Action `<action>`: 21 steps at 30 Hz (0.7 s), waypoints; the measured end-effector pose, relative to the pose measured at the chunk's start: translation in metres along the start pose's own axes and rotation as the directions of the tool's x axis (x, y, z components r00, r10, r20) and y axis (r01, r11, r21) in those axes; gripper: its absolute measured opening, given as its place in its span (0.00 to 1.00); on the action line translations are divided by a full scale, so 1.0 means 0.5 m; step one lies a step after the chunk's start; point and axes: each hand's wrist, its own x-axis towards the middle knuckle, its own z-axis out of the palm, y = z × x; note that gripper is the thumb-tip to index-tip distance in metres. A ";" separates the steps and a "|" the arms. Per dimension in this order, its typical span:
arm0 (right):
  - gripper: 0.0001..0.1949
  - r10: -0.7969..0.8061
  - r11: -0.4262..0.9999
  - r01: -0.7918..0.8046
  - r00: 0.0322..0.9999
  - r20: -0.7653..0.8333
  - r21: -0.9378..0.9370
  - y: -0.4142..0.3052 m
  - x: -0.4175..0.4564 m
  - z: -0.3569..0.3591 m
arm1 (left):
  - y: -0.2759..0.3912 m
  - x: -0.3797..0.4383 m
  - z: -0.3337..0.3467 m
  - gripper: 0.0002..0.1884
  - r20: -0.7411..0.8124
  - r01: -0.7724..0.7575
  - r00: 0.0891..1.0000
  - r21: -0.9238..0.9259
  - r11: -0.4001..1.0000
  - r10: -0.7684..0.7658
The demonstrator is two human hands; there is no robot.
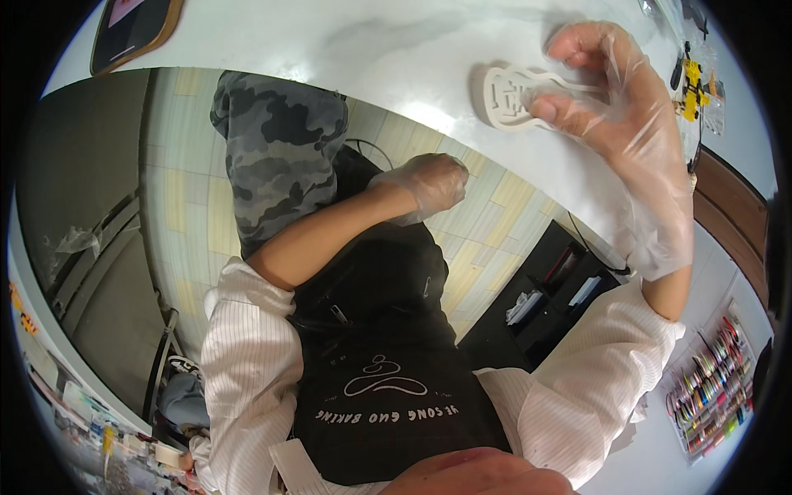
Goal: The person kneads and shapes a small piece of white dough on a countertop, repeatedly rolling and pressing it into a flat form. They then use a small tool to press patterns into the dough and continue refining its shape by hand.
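My right hand [637, 111], in a clear disposable glove, holds a white plastic cutter or stamp [510, 102] with a wavy outline and raised marks inside. The thumb lies across it, its right end runs in towards the palm, and the index finger curls apart from it. The cutter is over the white tabletop [371, 37]; whether it touches the top I cannot tell. My left hand [430, 185], also gloved, is curled closed above my lap, off the table's edge, with nothing visible in it.
A phone [133, 31] in a brown-edged case lies at the table's far left. Small yellow items [693, 90] and cables sit at the right edge. Below the table on the right stands a black shelf unit [544, 297]. A rack of colourful spools or rolls [711, 390] is at lower right.
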 end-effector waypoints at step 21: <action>0.21 0.018 1.000 -0.017 0.995 0.099 -0.019 -0.010 0.002 -0.015 | -0.006 -0.007 0.003 0.14 -0.036 0.008 0.999 -0.047 0.999 -0.010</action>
